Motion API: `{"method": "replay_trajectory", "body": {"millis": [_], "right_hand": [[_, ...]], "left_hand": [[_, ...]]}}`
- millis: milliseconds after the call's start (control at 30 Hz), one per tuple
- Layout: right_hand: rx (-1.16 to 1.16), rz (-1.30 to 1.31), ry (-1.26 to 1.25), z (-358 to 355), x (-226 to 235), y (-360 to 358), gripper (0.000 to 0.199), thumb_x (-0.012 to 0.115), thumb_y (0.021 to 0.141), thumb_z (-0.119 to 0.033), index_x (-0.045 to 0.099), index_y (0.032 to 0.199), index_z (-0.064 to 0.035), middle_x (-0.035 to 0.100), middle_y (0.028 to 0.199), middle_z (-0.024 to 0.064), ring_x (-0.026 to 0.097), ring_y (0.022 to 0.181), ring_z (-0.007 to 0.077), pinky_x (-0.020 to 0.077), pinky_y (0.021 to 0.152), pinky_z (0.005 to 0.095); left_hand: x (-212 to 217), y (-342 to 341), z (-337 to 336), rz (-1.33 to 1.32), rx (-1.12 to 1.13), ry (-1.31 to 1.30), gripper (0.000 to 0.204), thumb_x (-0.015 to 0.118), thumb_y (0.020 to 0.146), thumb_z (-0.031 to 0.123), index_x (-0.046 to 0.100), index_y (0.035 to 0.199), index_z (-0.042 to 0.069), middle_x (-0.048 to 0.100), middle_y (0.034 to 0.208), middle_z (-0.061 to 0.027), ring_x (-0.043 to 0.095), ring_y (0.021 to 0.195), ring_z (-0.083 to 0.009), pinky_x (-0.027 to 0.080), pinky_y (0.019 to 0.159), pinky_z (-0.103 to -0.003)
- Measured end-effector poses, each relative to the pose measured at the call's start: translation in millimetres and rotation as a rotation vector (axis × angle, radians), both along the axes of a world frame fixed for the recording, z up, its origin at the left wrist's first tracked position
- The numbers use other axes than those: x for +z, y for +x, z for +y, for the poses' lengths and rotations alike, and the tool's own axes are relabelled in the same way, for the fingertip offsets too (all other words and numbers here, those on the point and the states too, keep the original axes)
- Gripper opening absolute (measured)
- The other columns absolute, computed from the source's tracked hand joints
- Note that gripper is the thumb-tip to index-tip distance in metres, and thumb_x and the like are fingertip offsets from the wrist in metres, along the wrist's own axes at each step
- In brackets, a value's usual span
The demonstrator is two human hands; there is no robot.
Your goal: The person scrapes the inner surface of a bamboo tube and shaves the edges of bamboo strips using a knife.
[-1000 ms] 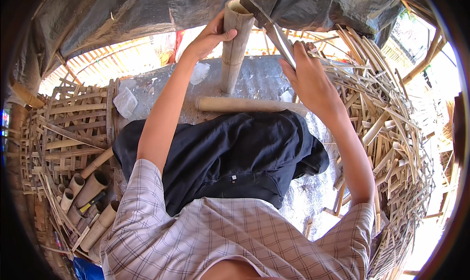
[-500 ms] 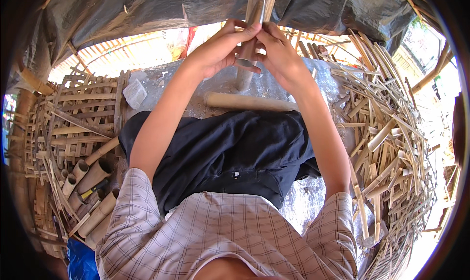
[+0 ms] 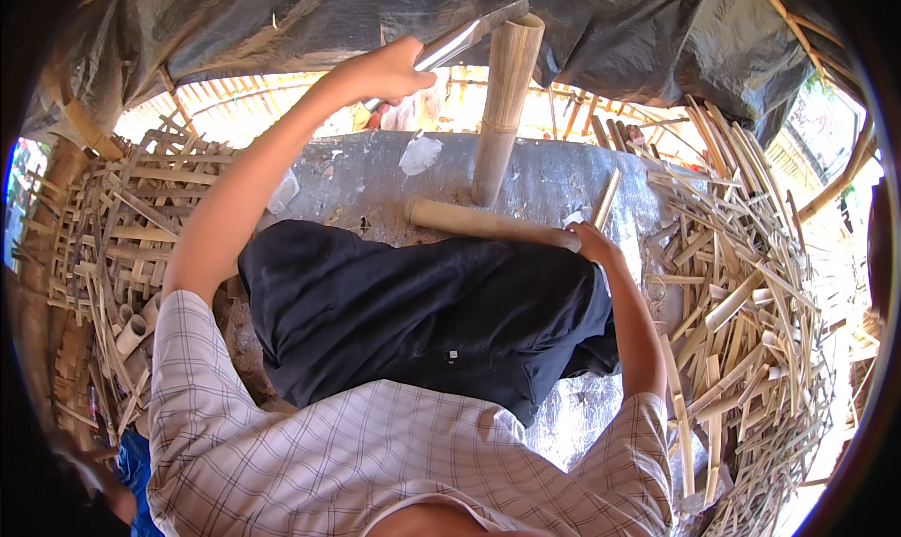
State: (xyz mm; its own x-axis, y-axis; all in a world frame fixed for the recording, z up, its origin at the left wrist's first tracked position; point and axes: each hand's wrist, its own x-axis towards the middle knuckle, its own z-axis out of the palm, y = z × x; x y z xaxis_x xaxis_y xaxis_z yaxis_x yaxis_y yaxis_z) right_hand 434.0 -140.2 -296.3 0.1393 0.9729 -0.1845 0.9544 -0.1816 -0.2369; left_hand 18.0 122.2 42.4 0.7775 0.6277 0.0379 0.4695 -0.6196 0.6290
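My left hand [image 3: 398, 73] is raised at the far side, closed around the handle end of a long metal knife [image 3: 474, 35]. The blade reaches right to the top rim of an upright bamboo tube [image 3: 508, 105]. That tube stands on the grey sheet-covered surface [image 3: 366, 185] and neither hand is around it. A second, shorter bamboo piece [image 3: 488, 223] lies crosswise before my knees. My right hand [image 3: 595, 243] has its fingers closed at that piece's right end, partly hidden. Beyond these fingers a thin bamboo stick [image 3: 608, 197] slants up.
A large heap of split bamboo strips [image 3: 741, 321] lies on the right. Woven bamboo slats [image 3: 155, 194] and cut tubes [image 3: 131, 332] are on the left. A whitish lump [image 3: 419, 155] rests near the upright tube. Dark plastic sheeting [image 3: 282, 30] hangs across the back.
Both hands have left the tube they held up. My left hand moved left with the knife, now extending to the tube's top. My right hand came down to the lying bamboo piece.
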Motion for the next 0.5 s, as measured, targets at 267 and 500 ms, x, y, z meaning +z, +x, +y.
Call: {"method": "replay_trajectory", "body": {"millis": [267, 500], "right_hand": [[0.012, -0.354, 0.100, -4.9, 16.7, -12.0, 0.025, 0.062, 0.089, -0.008, 0.061, 0.114, -0.0101, 0.066, 0.112, 0.0139, 0.067, 0.110, 0.0334, 0.0538, 0.091, 0.0504], [0.137, -1.255, 0.409, -62.2, 243.6, -32.6, 0.031, 0.069, 0.081, -0.011, 0.065, 0.112, -0.0127, 0.067, 0.095, 0.0060, 0.066, 0.082, 0.0257, 0.0551, 0.068, 0.0419]], "left_hand": [[30.2, 27.8, 29.6, 0.147, -0.013, 0.064, 0.026, 0.063, 0.090, 0.013, 0.051, 0.102, -0.006, 0.048, 0.059, -0.0030, 0.047, 0.044, -0.0115, 0.039, 0.036, -0.031], [39.8, 39.9, 43.9, 0.172, 0.018, 0.045, 0.029, 0.063, 0.086, 0.011, 0.051, 0.103, -0.009, 0.050, 0.064, -0.0067, 0.047, 0.046, -0.0116, 0.039, 0.035, -0.031]]}}
